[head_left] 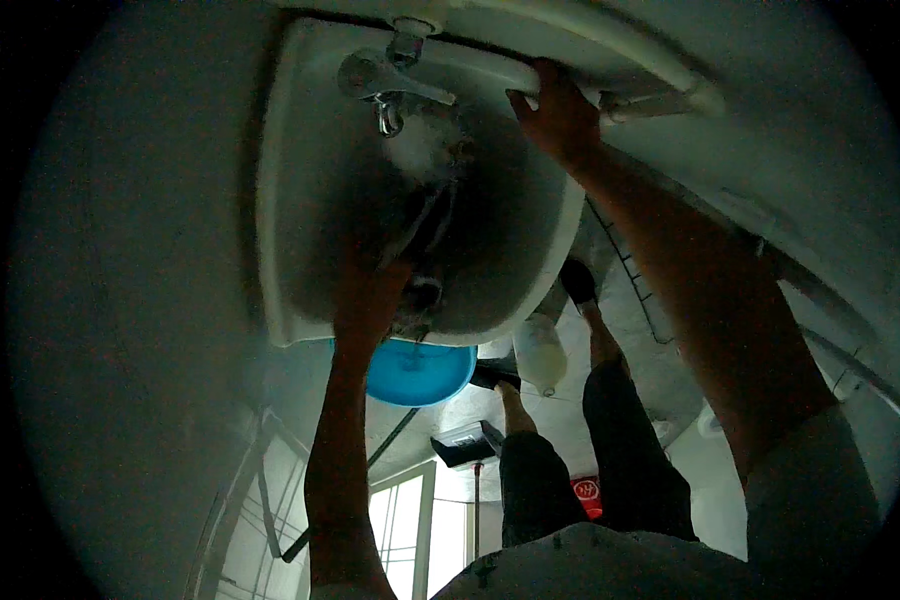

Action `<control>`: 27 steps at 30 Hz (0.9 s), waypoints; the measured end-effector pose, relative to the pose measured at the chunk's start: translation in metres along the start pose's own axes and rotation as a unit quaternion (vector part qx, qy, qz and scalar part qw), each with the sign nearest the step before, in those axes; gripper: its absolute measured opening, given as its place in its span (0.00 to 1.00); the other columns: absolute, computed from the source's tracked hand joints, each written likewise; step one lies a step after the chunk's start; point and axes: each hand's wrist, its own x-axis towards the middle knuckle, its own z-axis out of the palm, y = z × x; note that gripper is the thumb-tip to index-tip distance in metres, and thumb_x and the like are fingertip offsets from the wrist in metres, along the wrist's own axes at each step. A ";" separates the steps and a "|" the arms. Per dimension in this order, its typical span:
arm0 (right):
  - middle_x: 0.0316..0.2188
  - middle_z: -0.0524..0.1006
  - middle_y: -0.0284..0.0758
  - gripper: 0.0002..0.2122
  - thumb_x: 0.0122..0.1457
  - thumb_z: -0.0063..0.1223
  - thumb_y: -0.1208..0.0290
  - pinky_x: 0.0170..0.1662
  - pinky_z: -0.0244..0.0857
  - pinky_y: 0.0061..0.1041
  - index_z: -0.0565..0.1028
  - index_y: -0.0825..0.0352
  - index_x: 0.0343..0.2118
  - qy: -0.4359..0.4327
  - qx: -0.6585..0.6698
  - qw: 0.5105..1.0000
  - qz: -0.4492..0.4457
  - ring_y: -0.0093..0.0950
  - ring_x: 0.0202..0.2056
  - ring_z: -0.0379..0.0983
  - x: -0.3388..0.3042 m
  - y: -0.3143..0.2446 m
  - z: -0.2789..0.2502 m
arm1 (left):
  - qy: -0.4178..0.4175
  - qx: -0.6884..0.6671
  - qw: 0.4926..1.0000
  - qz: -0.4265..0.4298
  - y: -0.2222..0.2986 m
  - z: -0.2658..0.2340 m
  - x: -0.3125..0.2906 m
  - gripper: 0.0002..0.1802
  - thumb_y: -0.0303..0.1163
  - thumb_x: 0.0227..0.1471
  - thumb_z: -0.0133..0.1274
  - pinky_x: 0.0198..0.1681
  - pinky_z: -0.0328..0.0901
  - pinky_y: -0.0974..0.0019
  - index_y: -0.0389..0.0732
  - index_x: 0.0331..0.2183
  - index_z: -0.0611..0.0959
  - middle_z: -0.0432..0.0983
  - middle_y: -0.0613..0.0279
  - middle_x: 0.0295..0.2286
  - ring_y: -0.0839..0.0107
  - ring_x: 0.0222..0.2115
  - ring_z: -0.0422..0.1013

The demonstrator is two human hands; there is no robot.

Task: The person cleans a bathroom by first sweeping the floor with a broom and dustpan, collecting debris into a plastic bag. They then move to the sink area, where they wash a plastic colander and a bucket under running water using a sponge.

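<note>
A white washbasin with a dark, dirty-looking bowl stands before me, a metal tap at its far edge. My left hand is low inside the bowl with its fingers curled, beside the round drain hole. A pale, narrow streak runs up from its fingers; in this dim light I cannot make out what it is. Up at the far right corner, my right hand grips the basin's rim, its thumb on the inner side.
Below the basin's near edge sits a blue tub. A pale jug-like container and a dustpan are on the floor by my feet. White pipes run along the wall behind the basin. A bright window shows at the bottom.
</note>
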 end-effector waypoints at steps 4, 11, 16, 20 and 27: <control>0.47 0.72 0.39 0.23 0.53 0.54 0.57 0.44 0.70 0.37 0.65 0.60 0.51 0.049 0.042 0.997 -0.038 0.38 0.45 0.72 0.201 -0.039 -0.200 | 0.046 0.084 0.991 0.095 0.362 -0.125 -0.024 0.38 0.29 0.38 0.62 0.51 0.63 0.62 0.36 0.52 0.66 0.69 0.45 0.47 0.57 0.45 0.70; 0.47 0.71 0.40 0.23 0.53 0.54 0.58 0.43 0.70 0.36 0.66 0.59 0.51 0.053 0.087 0.994 -0.026 0.37 0.47 0.71 0.267 -0.076 -0.292 | 0.183 0.123 0.944 0.245 0.462 -0.155 -0.012 0.41 0.32 0.36 0.63 0.52 0.62 0.57 0.37 0.53 0.65 0.64 0.45 0.49 0.52 0.49 0.64; 0.46 0.73 0.40 0.22 0.53 0.53 0.57 0.42 0.70 0.38 0.67 0.61 0.49 0.060 0.047 0.997 -0.022 0.39 0.46 0.71 0.280 -0.117 -0.357 | 0.118 0.161 0.980 0.014 0.424 -0.118 0.070 0.45 0.43 0.37 0.60 0.56 0.53 0.49 0.34 0.55 0.62 0.60 0.40 0.51 0.44 0.52 0.58; 0.45 0.72 0.42 0.22 0.54 0.52 0.56 0.43 0.69 0.40 0.67 0.62 0.49 0.112 -0.036 0.993 -0.027 0.42 0.44 0.72 0.279 -0.154 -0.402 | 0.240 0.163 0.955 0.069 0.389 -0.074 0.116 0.44 0.41 0.37 0.60 0.53 0.57 0.49 0.33 0.55 0.62 0.61 0.38 0.50 0.45 0.50 0.61; 0.45 0.72 0.45 0.25 0.55 0.50 0.55 0.44 0.68 0.40 0.63 0.64 0.52 0.037 0.026 0.998 -0.037 0.43 0.44 0.71 0.227 -0.191 -0.471 | 0.046 -0.009 0.998 -0.052 0.400 -0.177 -0.003 0.42 0.40 0.37 0.59 0.51 0.61 0.54 0.32 0.53 0.64 0.68 0.40 0.46 0.50 0.46 0.67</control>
